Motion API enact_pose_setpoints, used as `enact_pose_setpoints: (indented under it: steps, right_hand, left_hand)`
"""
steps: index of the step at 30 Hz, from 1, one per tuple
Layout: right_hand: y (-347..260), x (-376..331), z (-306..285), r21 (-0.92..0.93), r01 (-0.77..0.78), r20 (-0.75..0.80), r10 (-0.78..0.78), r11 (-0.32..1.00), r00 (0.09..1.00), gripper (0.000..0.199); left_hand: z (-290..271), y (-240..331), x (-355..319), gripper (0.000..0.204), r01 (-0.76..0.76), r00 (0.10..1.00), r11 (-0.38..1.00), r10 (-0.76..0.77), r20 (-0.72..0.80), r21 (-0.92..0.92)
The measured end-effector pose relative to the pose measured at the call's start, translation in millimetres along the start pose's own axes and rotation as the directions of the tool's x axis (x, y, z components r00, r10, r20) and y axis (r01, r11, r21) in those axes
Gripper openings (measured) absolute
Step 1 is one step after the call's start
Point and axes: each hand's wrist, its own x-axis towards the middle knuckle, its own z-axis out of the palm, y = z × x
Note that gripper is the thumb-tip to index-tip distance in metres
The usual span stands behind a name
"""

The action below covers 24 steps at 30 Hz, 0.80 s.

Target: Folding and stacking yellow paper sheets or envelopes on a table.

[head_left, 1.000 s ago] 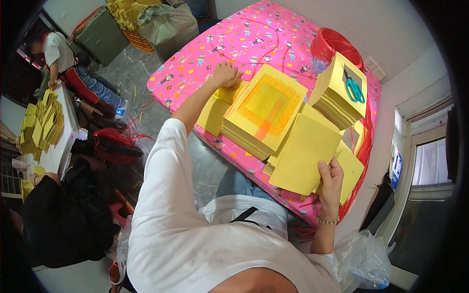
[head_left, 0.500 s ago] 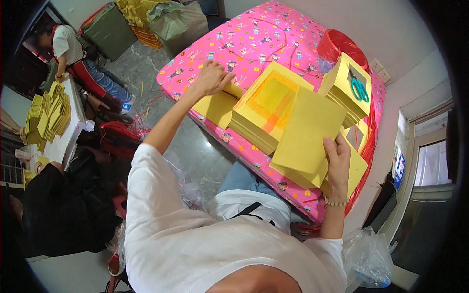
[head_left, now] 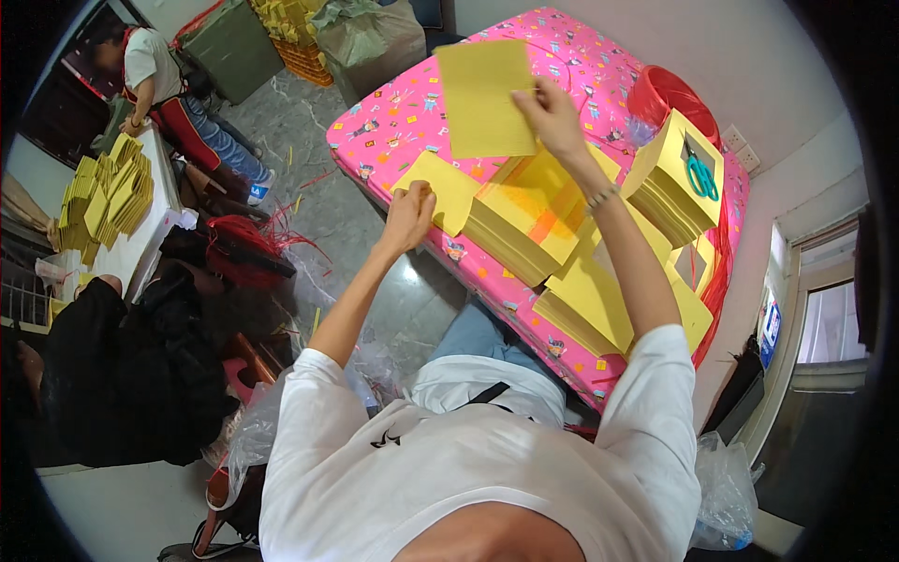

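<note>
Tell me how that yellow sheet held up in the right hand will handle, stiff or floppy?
The yellow paper sheet, pinched at one edge by the right hand, stays nearly flat, so it is probably light yet fairly crisp. Being thin, it would likely bend or flutter if waved.

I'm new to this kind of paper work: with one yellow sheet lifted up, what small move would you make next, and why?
Probably lower the sheet held in the right hand onto the small pile under the left hand. The sheet hangs above the pink table, and that hand already steadies the pile.

White short-sleeved t-shirt (head_left: 487, 468), blue jeans (head_left: 473, 337), thin wrist bracelet (head_left: 599, 199)
</note>
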Motion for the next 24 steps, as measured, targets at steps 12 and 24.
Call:
enact_pose_setpoints:
  steps: [12,24]
  right_hand:
    - [49,6,91,-0.410,0.046,0.509,0.187,0.911,0.840,0.032]
    - [24,-4,66,-0.384,0.144,0.339,-0.006,0.912,0.941,0.037]
  left_hand:
    - [-14,-9,20,0.042,0.516,0.832,0.604,-0.521,0.189,-0.607]
    - [10,-6,12,0.030,0.441,0.834,0.741,-0.547,-0.075,-0.507]
